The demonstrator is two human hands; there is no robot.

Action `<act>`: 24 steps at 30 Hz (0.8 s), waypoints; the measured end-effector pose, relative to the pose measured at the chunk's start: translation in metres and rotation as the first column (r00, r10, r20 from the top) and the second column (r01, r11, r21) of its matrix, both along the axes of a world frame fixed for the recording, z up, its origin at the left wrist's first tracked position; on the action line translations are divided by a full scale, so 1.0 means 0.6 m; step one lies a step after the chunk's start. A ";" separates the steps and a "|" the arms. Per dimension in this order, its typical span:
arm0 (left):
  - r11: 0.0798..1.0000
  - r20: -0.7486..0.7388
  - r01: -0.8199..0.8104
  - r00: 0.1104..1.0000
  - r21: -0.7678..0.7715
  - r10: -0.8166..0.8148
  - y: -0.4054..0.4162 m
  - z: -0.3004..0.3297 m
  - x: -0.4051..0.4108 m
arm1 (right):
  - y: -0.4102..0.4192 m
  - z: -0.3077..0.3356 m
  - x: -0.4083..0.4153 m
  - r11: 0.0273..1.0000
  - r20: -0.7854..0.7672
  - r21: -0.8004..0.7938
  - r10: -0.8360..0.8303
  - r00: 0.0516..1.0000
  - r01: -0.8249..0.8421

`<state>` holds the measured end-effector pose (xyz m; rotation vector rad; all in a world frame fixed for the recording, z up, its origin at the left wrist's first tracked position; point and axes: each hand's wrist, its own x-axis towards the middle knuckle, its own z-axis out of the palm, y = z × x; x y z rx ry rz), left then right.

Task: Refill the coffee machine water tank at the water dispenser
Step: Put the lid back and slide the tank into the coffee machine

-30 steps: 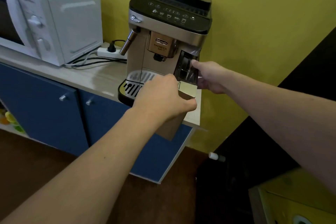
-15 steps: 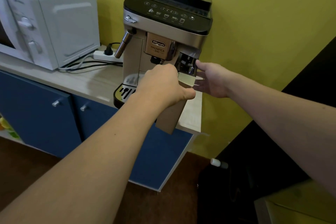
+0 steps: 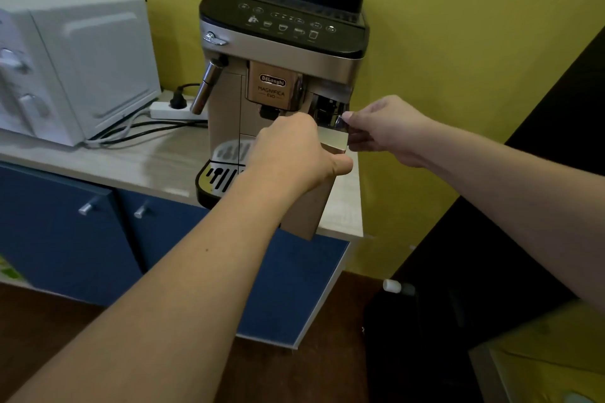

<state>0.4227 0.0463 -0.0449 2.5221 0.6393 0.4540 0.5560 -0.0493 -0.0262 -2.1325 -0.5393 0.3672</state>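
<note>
The water tank (image 3: 311,203), a tall, narrow container with a champagne-coloured metallic front panel and a clear plastic body behind, stood partly drawn out of the right front of the silver-and-black bean-to-cup coffee machine (image 3: 281,52), its lower corner hanging past the edge of the pale wood-grain desk (image 3: 114,160). The left hand (image 3: 291,154) was closed around the tank's front panel near the top, thumb on the right edge and fingers hidden behind the panel. The right hand (image 3: 383,127), just to the right of the left and a little higher, pinched the tank's top right corner between thumb and curled fingers, where a small dark tab or hinge showed; whether that was a lid catch could not be told.

The panel looked stiff and smooth, so it would probably be slippery under a dry palm, and the clear walls behind it would likely crack if knocked against the desk edge. How much water was left inside could not be seen; judging from the task, it should be fairly light for now and much heavier once filled. The sound place to hold seemed to be the two sides of the upper front, with one hand moved underneath once the tank came free, and it should stay upright to avoid slopping.

Left of the hands, on the same desk, sat a white microwave oven (image 3: 75,52) and a white power strip (image 3: 170,109).
</note>
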 end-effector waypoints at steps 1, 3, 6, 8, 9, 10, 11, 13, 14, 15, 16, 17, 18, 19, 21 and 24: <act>1.000 0.017 0.005 1.000 -0.002 -0.005 0.003 -0.005 -0.003 | -0.006 -0.004 -0.011 1.000 0.033 0.001 0.006 0.999 -0.006; 0.999 0.098 0.032 0.995 -0.034 -0.029 0.013 -0.023 -0.015 | -0.024 -0.015 -0.040 0.998 0.114 0.008 0.056 0.992 -0.057; 0.987 0.229 0.111 0.970 -0.114 -0.083 0.028 -0.056 -0.039 | -0.054 -0.037 -0.083 0.990 0.213 -0.002 0.135 0.968 -0.138; 0.987 0.259 0.132 0.960 -0.086 -0.106 0.032 -0.069 -0.044 | -0.064 -0.053 -0.096 0.985 0.251 -0.002 0.169 0.953 -0.174; 0.989 0.279 0.127 0.955 -0.073 -0.102 0.035 -0.072 -0.042 | -0.065 -0.062 -0.095 0.983 0.280 0.006 0.177 0.944 -0.186; 0.990 0.304 0.122 0.948 -0.073 -0.095 0.038 -0.074 -0.039 | -0.064 -0.070 -0.093 0.983 0.318 0.005 0.172 0.932 -0.184; 0.989 0.328 0.122 0.941 -0.083 -0.089 0.042 -0.075 -0.035 | -0.062 -0.075 -0.090 0.985 0.362 -0.003 0.161 0.918 -0.171; 0.986 0.358 0.128 0.930 -0.108 -0.082 0.047 -0.078 -0.024 | -0.057 -0.081 -0.082 0.989 0.419 -0.022 0.143 0.896 -0.147; 0.986 0.366 0.127 0.927 -0.109 -0.079 0.048 -0.081 -0.020 | -0.053 -0.083 -0.080 0.990 0.430 -0.026 0.135 0.893 -0.138; 0.987 0.373 0.124 0.925 -0.104 -0.077 0.048 -0.083 -0.015 | -0.048 -0.082 -0.079 0.992 0.433 -0.022 0.124 0.893 -0.127; 0.988 0.377 0.118 0.923 -0.098 -0.073 0.049 -0.084 -0.010 | -0.042 -0.082 -0.079 0.994 0.438 -0.014 0.105 0.893 -0.110; 0.990 0.378 0.109 0.924 -0.095 -0.066 0.049 -0.084 -0.003 | -0.038 -0.081 -0.077 0.996 0.448 -0.012 0.085 0.890 -0.089; 0.991 0.375 0.096 0.926 -0.097 -0.053 0.049 -0.084 0.004 | -0.035 -0.080 -0.075 0.997 0.468 -0.023 0.073 0.881 -0.071; 0.991 0.374 0.081 0.927 -0.103 -0.036 0.050 -0.084 0.010 | -0.032 -0.079 -0.074 0.998 0.486 -0.041 0.067 0.872 -0.053; 0.992 0.401 0.052 0.916 -0.113 -0.003 0.046 -0.088 0.023 | -0.026 -0.075 -0.073 0.999 0.492 -0.050 0.041 0.870 -0.018; 1.000 0.451 -0.003 0.893 0.004 0.001 0.028 -0.107 0.041 | -0.019 -0.071 -0.064 0.997 0.514 -0.055 -0.013 0.858 0.049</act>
